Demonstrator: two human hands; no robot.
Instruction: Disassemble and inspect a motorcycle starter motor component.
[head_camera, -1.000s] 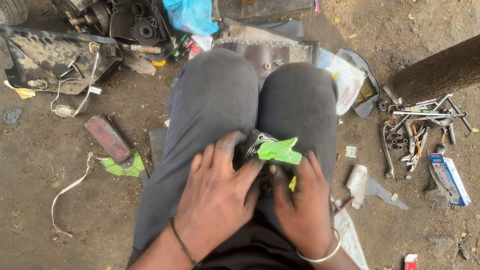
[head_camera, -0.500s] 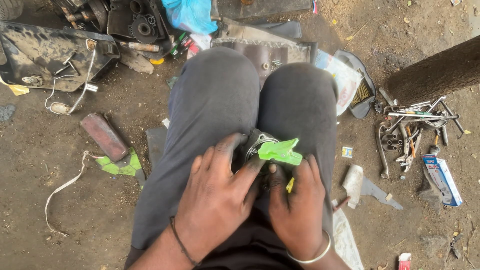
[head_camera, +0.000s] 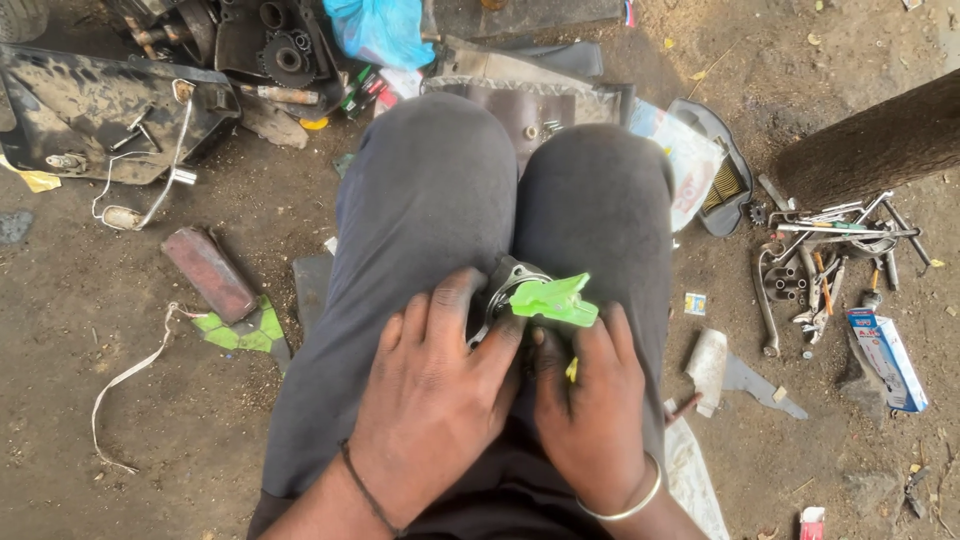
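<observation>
I sit with my knees together in grey trousers (head_camera: 430, 190). Between my thighs rests a small metal part with a round rim (head_camera: 500, 285), and a bright green plastic piece (head_camera: 553, 298) sits on top of it. My left hand (head_camera: 435, 390) lies over the part's left side, fingers spread and pressing on it. My right hand (head_camera: 590, 400) grips its right side, just under the green piece, with a thin yellow-handled tool (head_camera: 571, 370) showing between the fingers. The lower half of the part is hidden by both hands.
Dirt ground all round. A pile of wrenches and sockets (head_camera: 820, 260) lies at the right beside a small blue-white box (head_camera: 888, 360) and a tree trunk (head_camera: 870, 145). Black engine covers (head_camera: 100, 105) and a blue bag (head_camera: 385, 30) lie behind. A rusty bar (head_camera: 210, 275) is at left.
My hands stay on the part between my thighs. The view has shifted slightly; nothing else has visibly moved.
</observation>
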